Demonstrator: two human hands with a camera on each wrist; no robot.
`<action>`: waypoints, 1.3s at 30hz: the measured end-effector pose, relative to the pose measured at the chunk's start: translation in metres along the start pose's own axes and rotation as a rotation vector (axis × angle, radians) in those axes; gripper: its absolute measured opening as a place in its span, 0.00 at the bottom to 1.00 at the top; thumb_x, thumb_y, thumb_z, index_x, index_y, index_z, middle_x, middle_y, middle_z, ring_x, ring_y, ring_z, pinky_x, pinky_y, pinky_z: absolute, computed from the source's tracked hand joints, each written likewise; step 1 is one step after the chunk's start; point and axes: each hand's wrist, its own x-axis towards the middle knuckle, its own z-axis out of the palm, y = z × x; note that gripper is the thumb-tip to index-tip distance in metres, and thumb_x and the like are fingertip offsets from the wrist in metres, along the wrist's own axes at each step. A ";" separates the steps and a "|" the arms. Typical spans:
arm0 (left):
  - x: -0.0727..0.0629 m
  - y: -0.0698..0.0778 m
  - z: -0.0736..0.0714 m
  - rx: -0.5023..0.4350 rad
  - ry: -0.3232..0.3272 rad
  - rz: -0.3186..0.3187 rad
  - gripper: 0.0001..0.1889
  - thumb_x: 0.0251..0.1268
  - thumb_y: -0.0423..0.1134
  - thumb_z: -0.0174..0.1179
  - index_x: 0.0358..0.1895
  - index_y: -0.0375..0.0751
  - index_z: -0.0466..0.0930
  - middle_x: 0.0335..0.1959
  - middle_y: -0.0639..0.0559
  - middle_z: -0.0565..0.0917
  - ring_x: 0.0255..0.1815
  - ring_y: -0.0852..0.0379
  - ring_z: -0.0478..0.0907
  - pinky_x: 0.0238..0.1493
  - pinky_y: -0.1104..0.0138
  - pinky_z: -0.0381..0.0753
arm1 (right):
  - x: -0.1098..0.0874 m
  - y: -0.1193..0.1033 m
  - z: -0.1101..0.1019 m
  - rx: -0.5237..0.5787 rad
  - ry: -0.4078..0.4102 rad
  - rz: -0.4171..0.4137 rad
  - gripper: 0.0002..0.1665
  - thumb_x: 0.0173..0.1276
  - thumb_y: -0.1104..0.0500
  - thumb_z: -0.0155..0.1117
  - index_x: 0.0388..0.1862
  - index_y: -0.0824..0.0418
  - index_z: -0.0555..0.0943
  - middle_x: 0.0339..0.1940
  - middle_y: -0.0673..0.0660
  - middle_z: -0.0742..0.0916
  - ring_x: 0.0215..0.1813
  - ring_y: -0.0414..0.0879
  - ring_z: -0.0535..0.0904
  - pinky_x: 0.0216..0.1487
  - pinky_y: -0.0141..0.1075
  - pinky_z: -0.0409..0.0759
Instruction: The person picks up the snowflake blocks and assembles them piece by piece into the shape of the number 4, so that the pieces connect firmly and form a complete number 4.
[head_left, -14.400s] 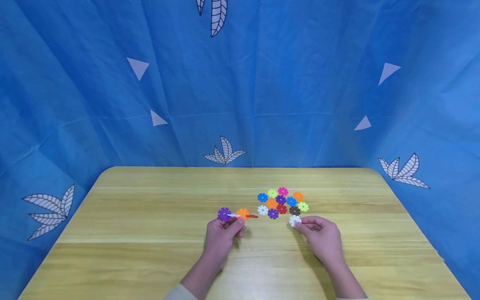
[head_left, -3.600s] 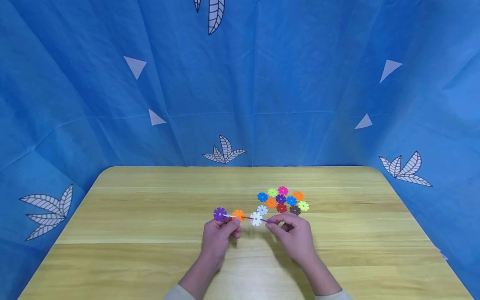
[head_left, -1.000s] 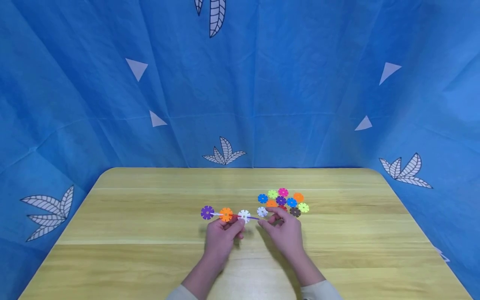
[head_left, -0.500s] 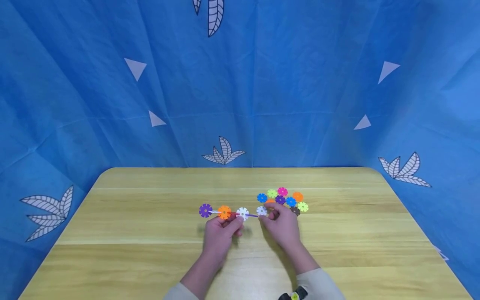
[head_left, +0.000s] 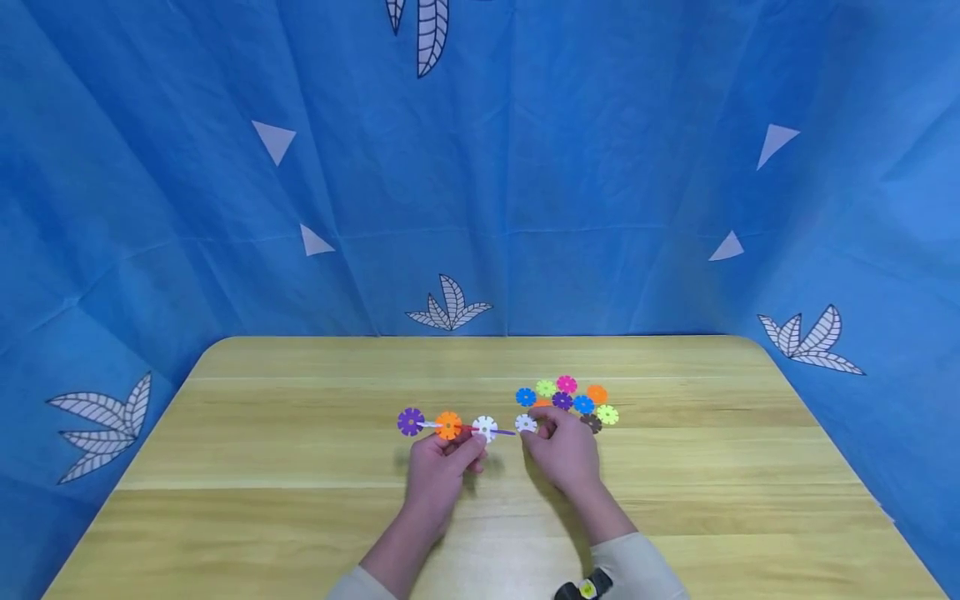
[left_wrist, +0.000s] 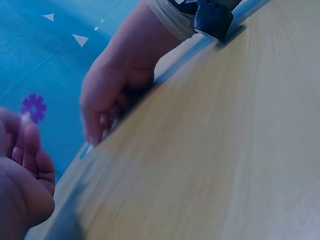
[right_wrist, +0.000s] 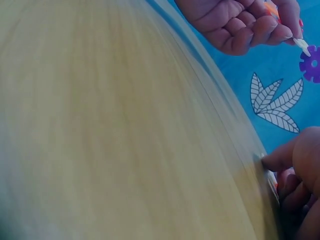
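Observation:
My left hand [head_left: 438,479] pinches a chain of notched plastic discs near its right end, thumb on a white disc [head_left: 485,423]. From the left the chain runs purple [head_left: 405,422], white edge-on, orange [head_left: 448,420], red edge-on, that white disc, then a purple disc [head_left: 506,432] edge-on. It is held above the table. My right hand [head_left: 567,454] is down at the table, thumb and index finger at the edges of a loose white disc [head_left: 524,422]. In the right wrist view the left hand [right_wrist: 235,25] shows beyond, with the purple end disc [right_wrist: 311,72].
Beyond the right hand several loose discs lie grouped on the wooden table [head_left: 300,517]: blue [head_left: 523,395], lime [head_left: 545,387], pink [head_left: 567,383], orange [head_left: 597,392], brown [head_left: 595,422] and others, some partly hidden. A blue curtain [head_left: 480,167] hangs behind the table.
Since 14.4 s ago a white and a purple disc have joined the chain. My left grip has shifted from orange to white. My right hand has left the chain's end for the loose white disc.

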 end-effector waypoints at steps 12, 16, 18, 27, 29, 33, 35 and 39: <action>-0.001 -0.001 0.004 -0.044 -0.006 0.005 0.10 0.59 0.30 0.70 0.41 0.28 0.84 0.36 0.33 0.85 0.28 0.52 0.83 0.33 0.67 0.85 | -0.002 0.004 -0.001 0.120 0.021 0.021 0.17 0.50 0.67 0.79 0.38 0.58 0.83 0.23 0.50 0.78 0.28 0.46 0.72 0.32 0.38 0.74; -0.001 -0.002 0.003 -0.047 -0.005 0.009 0.10 0.59 0.30 0.70 0.41 0.27 0.84 0.36 0.32 0.85 0.28 0.51 0.83 0.33 0.67 0.85 | -0.004 0.006 -0.001 0.173 0.041 0.004 0.18 0.48 0.70 0.80 0.34 0.58 0.82 0.23 0.52 0.78 0.30 0.47 0.73 0.32 0.38 0.75; 0.000 -0.002 0.003 -0.046 -0.001 0.007 0.10 0.59 0.30 0.70 0.41 0.27 0.84 0.36 0.32 0.85 0.28 0.51 0.83 0.33 0.67 0.86 | -0.005 0.006 -0.002 0.192 0.046 0.002 0.18 0.47 0.71 0.80 0.33 0.57 0.82 0.24 0.52 0.79 0.31 0.47 0.73 0.34 0.38 0.76; 0.000 -0.002 0.002 -0.038 0.006 0.007 0.10 0.59 0.30 0.70 0.42 0.28 0.84 0.36 0.34 0.85 0.29 0.50 0.83 0.33 0.66 0.86 | -0.011 0.007 -0.006 0.203 0.037 -0.053 0.16 0.49 0.72 0.79 0.32 0.57 0.83 0.31 0.50 0.84 0.30 0.47 0.74 0.30 0.36 0.75; 0.000 -0.001 0.002 -0.038 0.004 0.008 0.10 0.60 0.30 0.70 0.42 0.28 0.83 0.36 0.34 0.85 0.29 0.50 0.83 0.33 0.66 0.86 | -0.013 0.007 -0.007 0.203 0.029 -0.063 0.16 0.50 0.71 0.79 0.32 0.57 0.83 0.29 0.50 0.84 0.30 0.46 0.74 0.30 0.36 0.76; 0.000 -0.002 0.002 -0.034 0.003 0.010 0.10 0.60 0.31 0.70 0.42 0.28 0.84 0.36 0.34 0.85 0.30 0.49 0.83 0.34 0.66 0.86 | -0.016 0.007 -0.009 0.187 0.019 -0.046 0.14 0.52 0.67 0.80 0.30 0.55 0.82 0.28 0.47 0.84 0.30 0.45 0.76 0.31 0.37 0.76; 0.000 -0.003 0.002 -0.032 0.007 0.009 0.10 0.60 0.31 0.70 0.42 0.28 0.84 0.36 0.33 0.85 0.30 0.49 0.83 0.33 0.66 0.86 | -0.017 0.006 -0.010 0.179 0.009 -0.031 0.13 0.52 0.65 0.81 0.29 0.55 0.82 0.27 0.47 0.84 0.30 0.45 0.77 0.32 0.38 0.77; 0.001 -0.003 0.002 -0.031 0.015 0.000 0.10 0.60 0.30 0.70 0.42 0.28 0.84 0.36 0.33 0.85 0.29 0.50 0.83 0.33 0.66 0.86 | -0.019 0.006 -0.011 0.180 -0.015 -0.009 0.12 0.54 0.61 0.81 0.29 0.54 0.83 0.26 0.46 0.85 0.32 0.44 0.80 0.36 0.40 0.79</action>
